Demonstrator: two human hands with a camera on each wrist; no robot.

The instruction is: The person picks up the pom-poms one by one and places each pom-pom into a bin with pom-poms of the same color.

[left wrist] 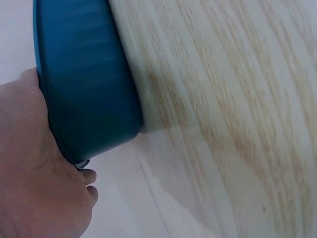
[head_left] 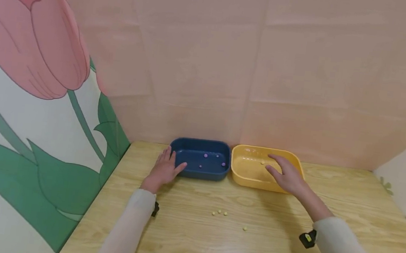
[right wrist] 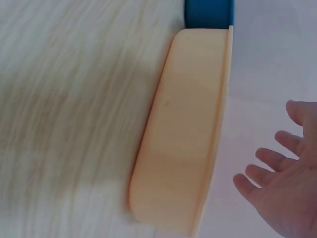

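Note:
My left hand point(head_left: 163, 168) rests at the left end of a dark blue tray point(head_left: 197, 175), fingers straight along its edge and thumb spread at the near corner. In the left wrist view the palm point(left wrist: 39, 183) lies against the tray rim. Several small purple balls point(head_left: 205, 155) lie in the blue tray. My right hand point(head_left: 289, 177) hovers over the right part of a yellow tray point(head_left: 256, 183), thumb and fingers apart with nothing between them. One small yellow ball point(head_left: 262, 163) is inside that tray. In the right wrist view the spread fingers point(right wrist: 270, 159) are above the rim.
Several small yellow balls lie on the wooden table point(head_left: 183, 233), a group point(head_left: 219, 212) in front of the trays and one ball point(head_left: 244, 229) nearer to me. The trays stand side by side against a pink cloth backdrop point(head_left: 200, 80). A tulip-printed panel point(head_left: 28, 40) is at left.

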